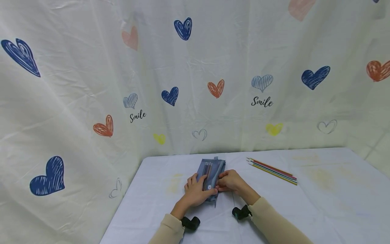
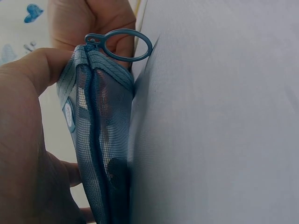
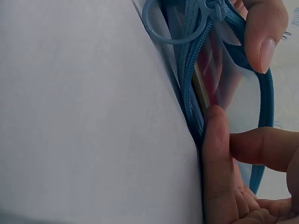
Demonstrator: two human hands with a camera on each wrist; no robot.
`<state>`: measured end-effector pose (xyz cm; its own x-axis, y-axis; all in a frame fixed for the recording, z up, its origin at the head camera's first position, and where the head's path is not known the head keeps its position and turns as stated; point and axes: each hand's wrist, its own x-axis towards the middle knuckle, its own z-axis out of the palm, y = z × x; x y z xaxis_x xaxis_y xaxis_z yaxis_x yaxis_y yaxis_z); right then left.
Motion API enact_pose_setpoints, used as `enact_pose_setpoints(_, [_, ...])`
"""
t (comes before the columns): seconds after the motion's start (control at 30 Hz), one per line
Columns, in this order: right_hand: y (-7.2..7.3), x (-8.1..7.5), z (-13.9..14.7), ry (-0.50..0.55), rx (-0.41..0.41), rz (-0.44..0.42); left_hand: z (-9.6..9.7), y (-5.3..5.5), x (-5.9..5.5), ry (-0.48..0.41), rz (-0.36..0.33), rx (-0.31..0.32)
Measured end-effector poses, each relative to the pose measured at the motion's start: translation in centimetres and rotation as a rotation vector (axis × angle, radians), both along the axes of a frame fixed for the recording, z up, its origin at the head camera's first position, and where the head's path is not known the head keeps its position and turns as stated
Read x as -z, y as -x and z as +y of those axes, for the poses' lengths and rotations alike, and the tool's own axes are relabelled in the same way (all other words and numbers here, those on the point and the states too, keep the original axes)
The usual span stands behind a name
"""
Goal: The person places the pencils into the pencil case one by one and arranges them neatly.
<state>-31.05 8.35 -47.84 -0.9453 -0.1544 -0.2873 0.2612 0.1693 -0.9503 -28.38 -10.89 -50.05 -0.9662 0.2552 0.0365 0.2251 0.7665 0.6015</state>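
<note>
A blue mesh pencil case (image 1: pixel 215 169) lies on the white-covered table, several pencils (image 1: pixel 207 168) showing at its upper face. My left hand (image 1: pixel 195 192) holds it from the left, with the thumb near its close right corner. At the right edge, my right hand (image 1: pixel 230 181) has its fingers on the case's side. In the right wrist view the zipper (image 3: pixel 190 70) is parted, and red and yellow pencils (image 3: pixel 202 86) show inside, beside a fingertip at the opening. A ring-shaped zipper pull (image 2: pixel 128 45) hangs off the near end in the left wrist view.
Several coloured pencils (image 1: pixel 271 170) lie side by side on the table, right of the case. Behind the table (image 1: pixel 329 189) hangs a white curtain (image 1: pixel 231 44) printed with hearts. A black wrist camera (image 1: pixel 190 223) sits at each sleeve cuff.
</note>
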Motion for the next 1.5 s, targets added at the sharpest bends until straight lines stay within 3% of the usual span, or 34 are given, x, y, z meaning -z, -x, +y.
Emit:
enact_pose_setpoints(0.43, [-0.2, -0.1, 1.6, -0.071, -0.008, 0.023, 0.1, -0.1, -0.1, 0.004, -0.009, -0.005])
enact_pose_setpoints(0.63, [-0.6, -0.6, 4.2, -0.216, -0.046, 0.128, 0.1, -0.1, -0.2, -0.007, -0.022, -0.013])
enact_pose_setpoints(0.77, [-0.8, -1.1, 6.5, -0.255, -0.089, 0.2, 0.0, -0.2, -0.2, -0.013, -0.027, -0.014])
enact_pose_setpoints(0.97, [-0.7, -1.5, 9.8, -0.293, -0.08, 0.262, -0.2, -0.1, 0.0, -0.027, -0.031, 0.002])
enact_pose_setpoints(1.33, [0.0, -1.9, 14.1, -0.528, -0.107, 0.437, -0.2, -0.1, 0.1, -0.028, -0.03, 0.01])
enact_pose_setpoints(1.5, [-0.1, -2.3, 15.5, -0.651, -0.082, 0.524, -0.1, -0.1, 0.1, -0.031, -0.025, 0.007])
